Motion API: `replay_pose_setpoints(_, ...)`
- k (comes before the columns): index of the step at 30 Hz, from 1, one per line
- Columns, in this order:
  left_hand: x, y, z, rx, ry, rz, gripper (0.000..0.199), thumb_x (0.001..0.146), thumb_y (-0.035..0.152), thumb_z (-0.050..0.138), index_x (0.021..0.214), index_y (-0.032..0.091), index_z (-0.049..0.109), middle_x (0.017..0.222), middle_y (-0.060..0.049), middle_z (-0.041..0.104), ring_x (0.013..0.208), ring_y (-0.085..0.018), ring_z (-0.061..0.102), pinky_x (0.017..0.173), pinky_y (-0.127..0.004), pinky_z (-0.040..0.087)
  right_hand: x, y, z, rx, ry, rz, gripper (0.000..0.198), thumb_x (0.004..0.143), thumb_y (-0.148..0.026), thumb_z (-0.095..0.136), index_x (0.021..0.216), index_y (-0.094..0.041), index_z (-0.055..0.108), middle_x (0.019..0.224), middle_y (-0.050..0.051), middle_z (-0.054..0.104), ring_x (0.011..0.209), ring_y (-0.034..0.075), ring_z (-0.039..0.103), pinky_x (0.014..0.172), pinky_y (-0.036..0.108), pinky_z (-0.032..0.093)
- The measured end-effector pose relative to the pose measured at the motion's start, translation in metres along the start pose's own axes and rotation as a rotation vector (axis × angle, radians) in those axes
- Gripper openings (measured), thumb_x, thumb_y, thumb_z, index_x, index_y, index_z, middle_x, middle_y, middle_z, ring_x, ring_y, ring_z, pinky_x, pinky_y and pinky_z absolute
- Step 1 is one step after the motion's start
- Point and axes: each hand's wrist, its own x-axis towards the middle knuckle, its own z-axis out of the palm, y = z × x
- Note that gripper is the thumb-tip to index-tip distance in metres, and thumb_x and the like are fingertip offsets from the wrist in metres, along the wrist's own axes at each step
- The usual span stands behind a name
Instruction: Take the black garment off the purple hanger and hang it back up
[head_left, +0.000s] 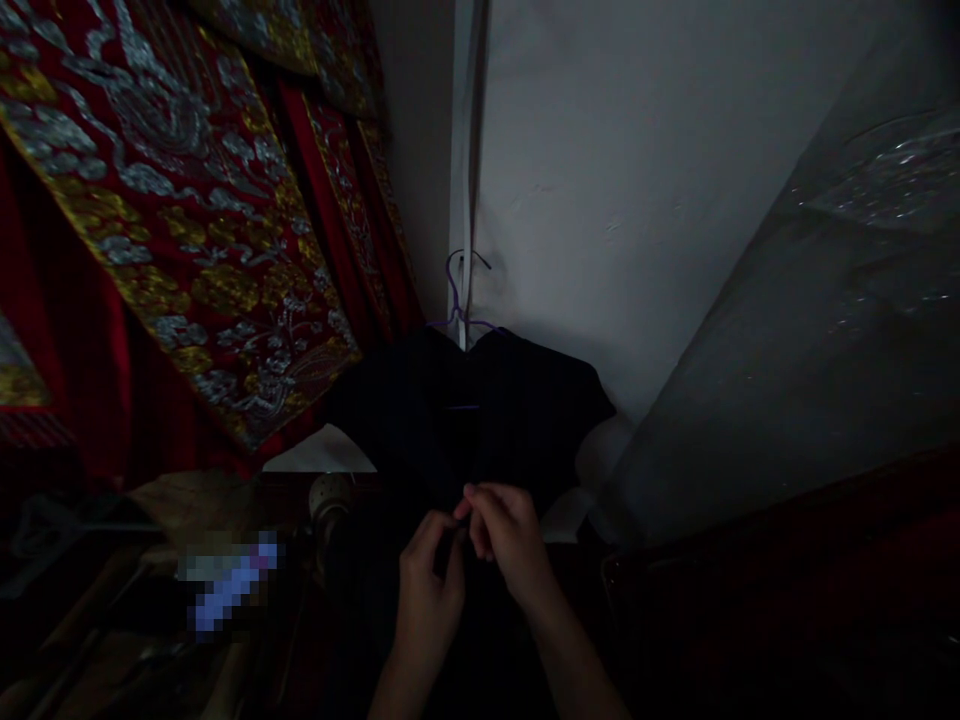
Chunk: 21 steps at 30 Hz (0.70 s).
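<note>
A dark short-sleeved garment (536,390) hangs by a thin purple hanger (456,312) against the wall. Its front gapes in a V, through which a short stretch of the hanger's bar shows. At the lower end of that opening, my left hand (433,560) pinches the dark cloth between thumb and forefinger. Close beside it, almost touching, my right hand (504,525) also has its fingertips pressed together at the garment's front edge. Any button or fastener between the fingers is too dark to see.
To the left hangs a red embroidered cloth (225,260) with gold and silver patterns. A white strip (466,150) runs down the pale wall (645,160) to the hanger. Translucent plastic sheeting (810,370) covers the right side. Cluttered objects, partly pixelated, lie at lower left.
</note>
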Motion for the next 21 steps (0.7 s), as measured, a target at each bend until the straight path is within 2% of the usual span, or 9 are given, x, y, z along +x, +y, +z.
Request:
replay_pose_setpoints(3,0.006,-0.011,0.002,0.052,0.043,0.051,0.014,0.096,0.021,0.051,0.086,0.021,0.062,0.082,-0.003,0.066,0.078,-0.019,0.064,0.073,-0.027,0.049,0.033,-0.027,0.001,0.009,-0.013,-0.077,0.039,0.074,-0.052,0.063,0.059,-0.016,0.066,0.034,-0.004,0.045,0.030,0.006,0.034,0.035,0.021,0.022)
replay_pose_setpoints(7,0.015,-0.032,0.013,0.111,0.048,0.086,0.015,0.096,0.022,0.050,0.085,0.020,0.060,0.079,-0.003,0.063,0.075,-0.018,0.064,0.071,-0.027,0.048,0.078,-0.075,0.008,0.077,0.049,-0.233,0.031,0.071,-0.042,0.063,0.056,-0.016,0.063,0.035,-0.004,0.046,0.030,0.006,0.035,0.034,0.019,0.022)
replay_pose_setpoints(9,0.020,-0.042,0.019,0.134,0.012,0.078,0.016,0.095,0.020,0.048,0.084,0.020,0.059,0.079,-0.003,0.064,0.075,-0.019,0.064,0.071,-0.027,0.048,0.090,-0.097,0.012,0.114,0.067,-0.301,0.028,0.071,-0.039,0.061,0.054,-0.017,0.060,0.035,-0.003,0.047,0.031,0.006,0.037,0.034,0.019,0.022)
replay_pose_setpoints(12,0.025,-0.049,0.024,0.127,-0.069,0.045,0.014,0.094,0.019,0.049,0.083,0.020,0.058,0.079,-0.003,0.065,0.076,-0.019,0.066,0.071,-0.027,0.048,0.091,-0.118,0.012,0.181,0.153,-0.442,0.026,0.074,-0.037,0.058,0.057,-0.018,0.057,0.038,-0.004,0.048,0.032,0.007,0.040,0.034,0.018,0.022)
replay_pose_setpoints(15,0.028,-0.041,0.022,0.098,-0.122,0.030,0.011,0.095,0.022,0.051,0.087,0.020,0.059,0.083,-0.002,0.066,0.080,-0.019,0.066,0.074,-0.027,0.048,0.084,-0.117,0.002,0.173,0.226,-0.543,0.028,0.078,-0.038,0.057,0.058,-0.019,0.054,0.041,-0.005,0.048,0.034,0.006,0.041,0.034,0.018,0.023)
replay_pose_setpoints(18,0.031,-0.028,0.019,0.096,-0.189,0.036,0.009,0.095,0.022,0.052,0.088,0.020,0.058,0.084,-0.001,0.064,0.080,-0.018,0.064,0.074,-0.027,0.046,0.083,-0.091,-0.011,0.052,0.185,-0.492,0.028,0.082,-0.040,0.058,0.064,-0.019,0.057,0.043,-0.005,0.050,0.035,0.007,0.042,0.036,0.018,0.025)
replay_pose_setpoints(21,0.030,-0.023,0.021,0.098,-0.223,0.042,0.008,0.094,0.019,0.052,0.086,0.020,0.055,0.081,0.000,0.061,0.077,-0.017,0.062,0.072,-0.026,0.045,0.091,-0.059,-0.021,-0.127,0.112,-0.431,0.024,0.083,-0.039,0.060,0.092,-0.018,0.066,0.048,-0.006,0.055,0.039,0.009,0.045,0.040,0.020,0.030)
